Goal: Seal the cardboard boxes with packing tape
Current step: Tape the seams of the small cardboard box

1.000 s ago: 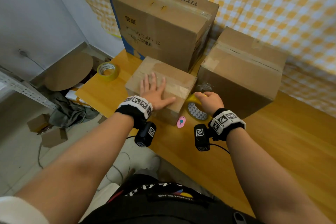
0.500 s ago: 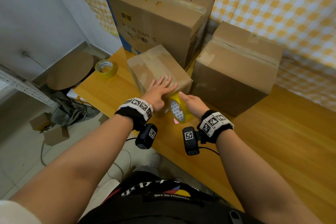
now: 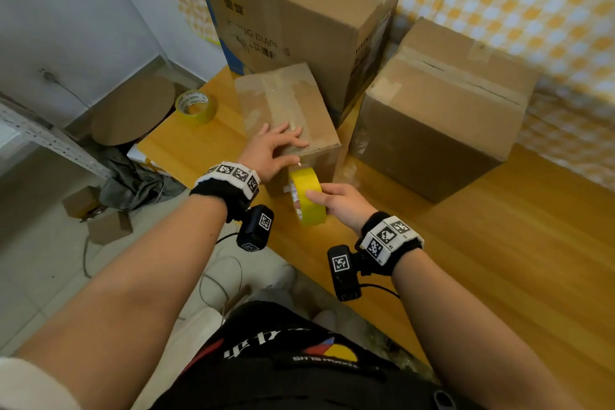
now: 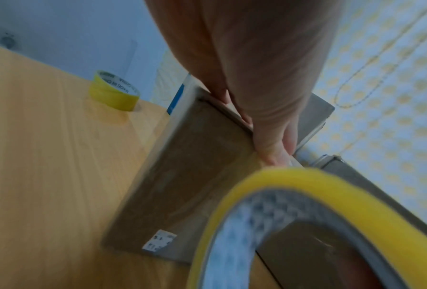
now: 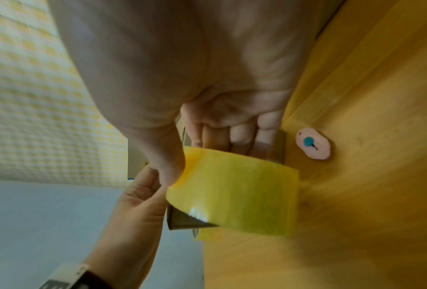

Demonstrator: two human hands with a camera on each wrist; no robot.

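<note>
A small cardboard box with clear tape over its top stands on the wooden table. My left hand lies flat on the box's near top edge, fingers straight, thumb down at the front face. My right hand grips a yellow tape roll upright against that front face, thumb on the outside and fingers through the core. The left wrist view has the roll close up beside the box side. The right wrist view shows the roll and my left hand by it.
A tall printed box stands behind the small one, a medium box to its right. A second yellow tape roll sits at the table's far left corner. A pink cutter lies on the table beside my right hand. Clutter covers the floor at left.
The small box has been turned so a short face points at me. My left hand slid to its near top edge. My right hand brought the tape roll round to that face.
</note>
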